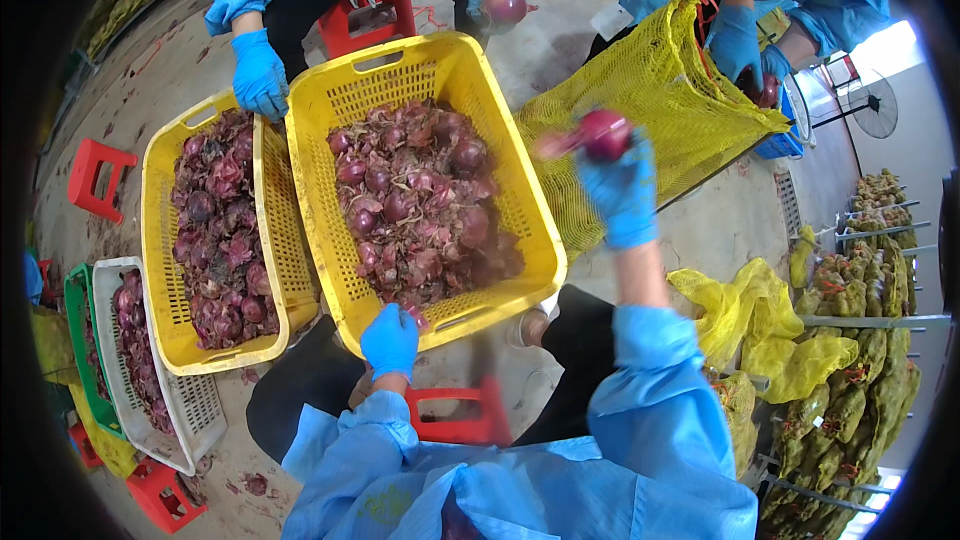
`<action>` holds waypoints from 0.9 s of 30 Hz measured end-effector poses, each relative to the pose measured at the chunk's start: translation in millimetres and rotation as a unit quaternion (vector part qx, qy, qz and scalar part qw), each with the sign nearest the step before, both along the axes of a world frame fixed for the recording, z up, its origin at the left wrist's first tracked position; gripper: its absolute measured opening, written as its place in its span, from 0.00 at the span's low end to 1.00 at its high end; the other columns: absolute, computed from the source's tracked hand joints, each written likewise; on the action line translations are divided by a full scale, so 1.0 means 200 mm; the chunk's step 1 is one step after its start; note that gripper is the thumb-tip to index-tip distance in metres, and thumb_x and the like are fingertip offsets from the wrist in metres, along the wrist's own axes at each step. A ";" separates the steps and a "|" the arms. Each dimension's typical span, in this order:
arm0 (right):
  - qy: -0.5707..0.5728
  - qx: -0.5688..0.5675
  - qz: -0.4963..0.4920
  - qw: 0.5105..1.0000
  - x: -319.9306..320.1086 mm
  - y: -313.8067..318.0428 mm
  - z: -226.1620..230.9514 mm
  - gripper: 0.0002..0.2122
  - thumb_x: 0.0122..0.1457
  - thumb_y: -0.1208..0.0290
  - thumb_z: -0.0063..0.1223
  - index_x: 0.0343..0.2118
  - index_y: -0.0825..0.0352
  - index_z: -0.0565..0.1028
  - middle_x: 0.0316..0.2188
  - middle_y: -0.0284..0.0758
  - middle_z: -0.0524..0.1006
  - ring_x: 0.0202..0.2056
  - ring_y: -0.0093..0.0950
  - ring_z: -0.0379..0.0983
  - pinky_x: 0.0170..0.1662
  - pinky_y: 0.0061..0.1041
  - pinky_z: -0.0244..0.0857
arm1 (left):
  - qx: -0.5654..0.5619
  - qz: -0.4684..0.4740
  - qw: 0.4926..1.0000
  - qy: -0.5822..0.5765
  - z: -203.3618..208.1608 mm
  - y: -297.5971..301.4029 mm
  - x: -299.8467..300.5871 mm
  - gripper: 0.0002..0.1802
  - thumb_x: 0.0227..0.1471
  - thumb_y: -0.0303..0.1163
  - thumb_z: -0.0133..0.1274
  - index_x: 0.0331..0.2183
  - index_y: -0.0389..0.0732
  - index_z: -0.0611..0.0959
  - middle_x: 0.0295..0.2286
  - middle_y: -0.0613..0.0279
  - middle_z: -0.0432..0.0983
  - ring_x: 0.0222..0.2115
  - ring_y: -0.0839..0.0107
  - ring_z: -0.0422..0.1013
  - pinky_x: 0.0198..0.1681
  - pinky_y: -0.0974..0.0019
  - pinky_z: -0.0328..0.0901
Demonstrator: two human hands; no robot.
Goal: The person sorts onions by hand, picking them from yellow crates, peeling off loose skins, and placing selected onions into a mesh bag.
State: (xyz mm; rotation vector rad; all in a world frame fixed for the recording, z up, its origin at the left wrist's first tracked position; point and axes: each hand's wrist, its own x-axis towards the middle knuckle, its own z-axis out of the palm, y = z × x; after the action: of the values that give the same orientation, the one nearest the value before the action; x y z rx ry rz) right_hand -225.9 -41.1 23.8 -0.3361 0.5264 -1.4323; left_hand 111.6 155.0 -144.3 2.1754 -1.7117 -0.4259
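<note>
My right hand (622,190), in a blue glove, holds a red onion (606,134) up in its fingers, in front of a yellow mesh bag (640,90). The onion is smeared by motion, with a pale purple streak at its left. My gloved left hand (391,342) is closed at the near rim of a big yellow crate (548,262). A bit of purple shows beside its fingertips, but what they hold is hidden. Red onions (400,205) with loose skins and roots fill the crate's bottom.
A second yellow crate (160,325) of onions stands left, beside white (205,405) and green (78,290) crates. Opposite, a co-worker's gloved hand (262,75) touches the crates; the other holds an onion (503,6). Another person's hand (735,40) is at the mesh bag. Red stools (100,180) stand around.
</note>
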 end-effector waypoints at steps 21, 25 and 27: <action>0.769 0.111 -0.067 0.626 -1.14 -0.68 0.40 0.35 0.56 0.41 0.52 0.53 0.73 0.72 0.48 0.45 0.77 0.48 0.33 0.73 0.52 0.29 0.63 | 0.028 -0.001 1.000 -0.005 0.03 -0.02 -0.06 0.12 0.52 0.40 0.51 0.23 0.44 0.77 0.20 0.52 0.76 0.22 0.49 0.73 0.25 0.49 0.67; 0.805 0.053 0.070 0.586 -1.08 -0.72 0.40 0.30 0.66 0.46 0.39 0.58 0.70 0.69 0.50 0.42 0.75 0.52 0.33 0.69 0.57 0.29 0.59 | 0.032 0.003 0.999 -0.013 -0.01 -0.01 -0.02 0.12 0.53 0.40 0.51 0.23 0.44 0.77 0.20 0.52 0.76 0.22 0.49 0.73 0.24 0.48 0.66; 0.847 0.068 0.097 0.518 -1.06 -0.75 0.42 0.29 0.66 0.46 0.38 0.55 0.71 0.71 0.41 0.42 0.78 0.42 0.30 0.72 0.48 0.29 0.63 | 0.022 -0.005 1.000 -0.015 0.02 -0.01 -0.02 0.12 0.53 0.41 0.51 0.24 0.45 0.77 0.20 0.51 0.76 0.21 0.49 0.74 0.25 0.47 0.68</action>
State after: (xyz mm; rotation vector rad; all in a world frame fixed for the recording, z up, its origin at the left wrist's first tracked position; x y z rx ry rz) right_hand -438.0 -190.4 108.8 -1.6430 2.0628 -0.3298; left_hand 106.7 152.8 -141.1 2.2157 -1.7464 -0.4391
